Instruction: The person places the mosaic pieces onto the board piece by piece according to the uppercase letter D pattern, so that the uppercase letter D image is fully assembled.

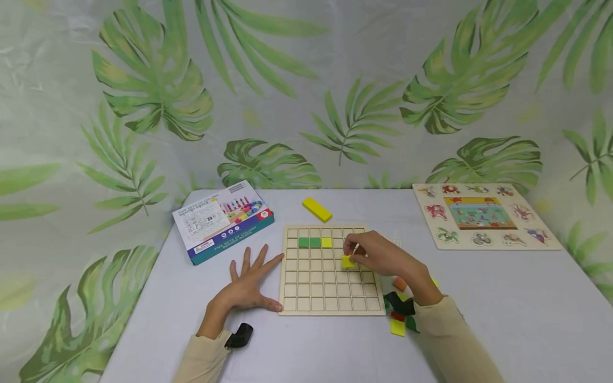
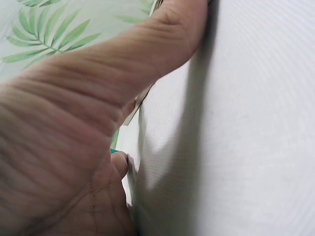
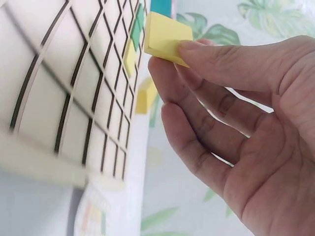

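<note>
One yellow tile (image 1: 348, 262) is pinched in the right hand (image 1: 383, 254) over the grid board (image 1: 317, 290), right of centre; the left hand (image 1: 246, 284), spread and empty, touches the board's left edge, probably steadying it.

The backdrop (image 1: 364, 32), a pale grey-white sheet printed with split-edged leaves (image 1: 182, 90) and feathery fronds (image 1: 346, 129) in several greens, rises behind the table (image 1: 517, 314) and continues along its left and right sides. The table's white surface has a straight far edge. Light is soft; creases gleam faintly at upper left.
</note>
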### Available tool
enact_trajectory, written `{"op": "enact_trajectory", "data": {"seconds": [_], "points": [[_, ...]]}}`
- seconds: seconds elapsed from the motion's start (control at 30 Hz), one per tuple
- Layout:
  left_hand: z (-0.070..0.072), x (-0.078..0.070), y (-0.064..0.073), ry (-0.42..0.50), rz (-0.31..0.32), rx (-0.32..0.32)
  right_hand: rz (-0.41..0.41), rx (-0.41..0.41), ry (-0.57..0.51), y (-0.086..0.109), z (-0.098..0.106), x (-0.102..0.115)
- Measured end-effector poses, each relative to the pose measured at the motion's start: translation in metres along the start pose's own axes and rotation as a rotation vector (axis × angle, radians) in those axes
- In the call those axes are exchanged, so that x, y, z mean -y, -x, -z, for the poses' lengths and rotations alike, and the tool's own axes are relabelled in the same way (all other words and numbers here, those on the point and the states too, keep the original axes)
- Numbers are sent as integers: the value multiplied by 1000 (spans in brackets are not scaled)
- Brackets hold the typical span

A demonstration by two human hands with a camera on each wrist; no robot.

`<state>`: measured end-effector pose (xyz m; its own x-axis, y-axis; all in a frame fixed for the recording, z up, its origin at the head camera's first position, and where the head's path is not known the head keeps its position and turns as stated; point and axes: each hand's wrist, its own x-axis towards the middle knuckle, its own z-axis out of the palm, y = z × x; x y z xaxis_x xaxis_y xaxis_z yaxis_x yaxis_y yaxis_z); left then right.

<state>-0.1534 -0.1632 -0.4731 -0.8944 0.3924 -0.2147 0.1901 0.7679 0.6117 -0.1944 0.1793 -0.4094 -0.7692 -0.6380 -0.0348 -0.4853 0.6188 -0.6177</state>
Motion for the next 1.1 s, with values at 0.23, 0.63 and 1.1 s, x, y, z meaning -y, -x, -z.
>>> {"op": "enact_trajectory", "data": {"seconds": [0.23, 0.63, 1.1], "points": [[-1, 2, -1, 13, -5, 3, 57, 9, -17, -24, -11, 4], [-1, 3, -1, -1, 0, 1, 68, -62, -72, -68, -30, 24], [0, -1, 0, 1, -4, -3, 25, -164, 2, -81, -54, 28]]}}
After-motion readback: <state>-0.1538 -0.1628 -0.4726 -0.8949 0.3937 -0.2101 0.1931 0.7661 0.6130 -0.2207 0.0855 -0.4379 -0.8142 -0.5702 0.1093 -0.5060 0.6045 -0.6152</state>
